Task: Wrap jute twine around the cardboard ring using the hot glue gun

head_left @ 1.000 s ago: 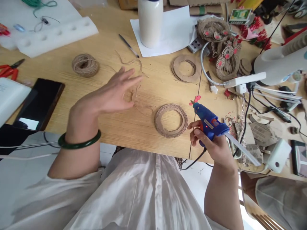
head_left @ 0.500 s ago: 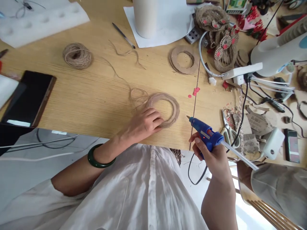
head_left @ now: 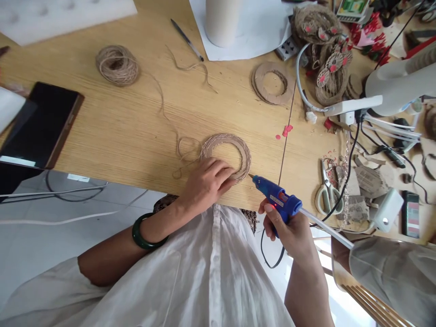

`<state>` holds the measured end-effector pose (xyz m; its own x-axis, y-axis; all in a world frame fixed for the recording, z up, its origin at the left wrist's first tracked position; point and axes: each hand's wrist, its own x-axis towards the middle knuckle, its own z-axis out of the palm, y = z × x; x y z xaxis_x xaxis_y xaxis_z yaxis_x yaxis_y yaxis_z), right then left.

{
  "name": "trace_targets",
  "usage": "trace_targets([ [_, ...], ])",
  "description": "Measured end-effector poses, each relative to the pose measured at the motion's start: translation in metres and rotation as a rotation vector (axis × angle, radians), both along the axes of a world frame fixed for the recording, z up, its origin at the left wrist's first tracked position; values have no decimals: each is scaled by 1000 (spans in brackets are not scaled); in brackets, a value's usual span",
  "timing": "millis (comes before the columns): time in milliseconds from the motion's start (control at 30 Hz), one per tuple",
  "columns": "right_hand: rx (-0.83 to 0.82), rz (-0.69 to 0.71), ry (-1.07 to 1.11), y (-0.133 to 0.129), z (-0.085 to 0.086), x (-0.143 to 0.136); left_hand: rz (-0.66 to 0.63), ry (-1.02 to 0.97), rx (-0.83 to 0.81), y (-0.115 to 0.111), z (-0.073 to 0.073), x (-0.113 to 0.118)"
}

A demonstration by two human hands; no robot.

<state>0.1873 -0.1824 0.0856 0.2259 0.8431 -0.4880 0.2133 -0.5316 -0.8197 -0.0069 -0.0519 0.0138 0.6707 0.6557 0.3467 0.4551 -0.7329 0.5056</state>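
A cardboard ring (head_left: 245, 154) with twine coiled along its outer part lies near the table's front edge. My left hand (head_left: 211, 181) is closed over the ring's near side, its fingertips gripping the rim. In my right hand (head_left: 284, 225) is a blue hot glue gun (head_left: 276, 196), with a clear glue stick (head_left: 327, 227) jutting from its back. The gun's nozzle points left and is at or very close to the ring's right edge; contact cannot be told. Loose twine (head_left: 184, 147) runs from the ring's left side up toward a twine ball (head_left: 118, 66).
Further back lie plain cardboard rings (head_left: 260, 84), a pen (head_left: 186, 40) and a white cylinder (head_left: 222, 22) on paper. Scissors (head_left: 329, 195), cardboard scraps and cables crowd the right side. A dark tablet (head_left: 37, 125) lies at left. Red paper dots (head_left: 288, 129) sit right of the ring.
The glue gun has moved left, bringing its nozzle up to the ring's right edge. My left hand stays on the ring, whose twine now shows more sharply. The camera view has shifted slightly.
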Motion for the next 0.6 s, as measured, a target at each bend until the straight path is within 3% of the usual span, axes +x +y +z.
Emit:
trace_targets([
  [300,-56,-5,-9,11,-2,-9,-29,-85,-114,0,-9,-2],
  [600,-144,74,-296,10,-4,-7,-55,-53,-149,-2,-13,-4],
])
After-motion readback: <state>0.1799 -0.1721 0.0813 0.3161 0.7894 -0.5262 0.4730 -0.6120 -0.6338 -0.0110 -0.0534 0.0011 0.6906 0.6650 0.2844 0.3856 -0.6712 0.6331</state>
